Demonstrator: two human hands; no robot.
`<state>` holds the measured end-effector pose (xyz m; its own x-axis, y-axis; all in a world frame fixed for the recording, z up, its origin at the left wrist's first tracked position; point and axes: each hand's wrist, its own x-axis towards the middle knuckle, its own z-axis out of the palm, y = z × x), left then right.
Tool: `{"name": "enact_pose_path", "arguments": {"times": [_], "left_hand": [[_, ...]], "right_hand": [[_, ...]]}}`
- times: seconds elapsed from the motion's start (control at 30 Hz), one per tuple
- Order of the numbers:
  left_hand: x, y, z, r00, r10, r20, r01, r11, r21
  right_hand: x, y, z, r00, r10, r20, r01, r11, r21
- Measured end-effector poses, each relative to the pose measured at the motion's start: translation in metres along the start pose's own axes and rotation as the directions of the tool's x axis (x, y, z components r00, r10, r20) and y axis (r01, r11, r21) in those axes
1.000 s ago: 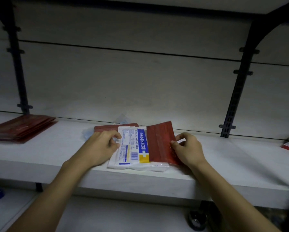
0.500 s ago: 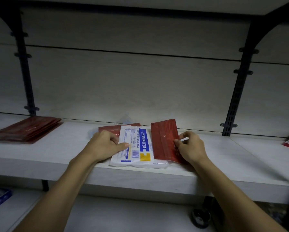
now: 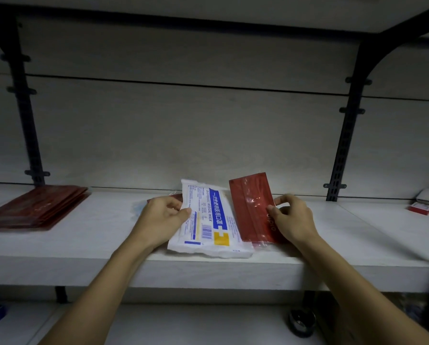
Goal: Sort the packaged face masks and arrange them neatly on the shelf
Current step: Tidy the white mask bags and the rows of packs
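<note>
Item: mixed mask packs at shelf (image 3: 59, 250) front, being split by kind.

I am pinching the white pack (image 3: 206, 217) by its left edge with my left hand (image 3: 162, 220), near end resting on the shelf, far end tilted up; my right hand (image 3: 291, 220) is pinching the red pack (image 3: 252, 207) just beside it, likewise tilted. Advice, my judgement: I should be lifting the red clear before carrying it, then squaring it onto the red stack (image 3: 36, 207) far left. Another red pack is partly hidden behind my left hand.
</note>
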<state>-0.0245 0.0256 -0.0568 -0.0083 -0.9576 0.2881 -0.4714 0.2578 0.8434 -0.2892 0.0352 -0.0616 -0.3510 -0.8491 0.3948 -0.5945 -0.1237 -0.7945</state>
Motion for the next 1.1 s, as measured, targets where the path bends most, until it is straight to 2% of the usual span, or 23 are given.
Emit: {"name": "enact_pose_path", "arguments": {"times": [0.13, 0.3, 0.43, 0.63, 0.77, 0.97, 1.1], "left_hand": [[-0.009, 0.009, -0.006, 0.994, 0.041, -0.1, -0.042, 0.999, -0.009], [-0.024, 0.025, -0.021, 0.981, 0.094, -0.172, -0.086, 0.995, 0.055], [-0.038, 0.035, -0.036, 0.962, 0.062, -0.266, -0.077, 0.996, -0.048], [-0.074, 0.041, -0.053, 0.94, -0.055, -0.338, -0.024, 0.974, -0.225], [-0.118, 0.034, -0.067, 0.903, -0.141, -0.405, 0.03, 0.963, -0.269], [-0.18, 0.007, -0.106, 0.818, -0.243, -0.522, 0.118, 0.958, -0.261], [-0.214, -0.004, -0.142, 0.787, -0.227, -0.573, 0.131, 0.97, -0.204]], "right_hand": [[-0.004, -0.01, -0.002, 1.0, -0.022, -0.022, 0.025, 0.989, 0.145], [-0.008, -0.024, -0.008, 0.998, 0.066, 0.024, -0.07, 0.925, 0.375], [-0.011, -0.042, -0.01, 0.995, 0.048, 0.085, -0.082, 0.881, 0.466], [-0.029, -0.074, -0.015, 0.979, -0.045, 0.198, -0.073, 0.833, 0.549], [-0.055, -0.093, 0.0, 0.931, -0.114, 0.347, -0.123, 0.796, 0.593], [-0.098, -0.113, 0.044, 0.87, -0.209, 0.447, -0.088, 0.826, 0.557], [-0.123, -0.138, 0.066, 0.841, -0.242, 0.484, -0.086, 0.823, 0.561]]}}
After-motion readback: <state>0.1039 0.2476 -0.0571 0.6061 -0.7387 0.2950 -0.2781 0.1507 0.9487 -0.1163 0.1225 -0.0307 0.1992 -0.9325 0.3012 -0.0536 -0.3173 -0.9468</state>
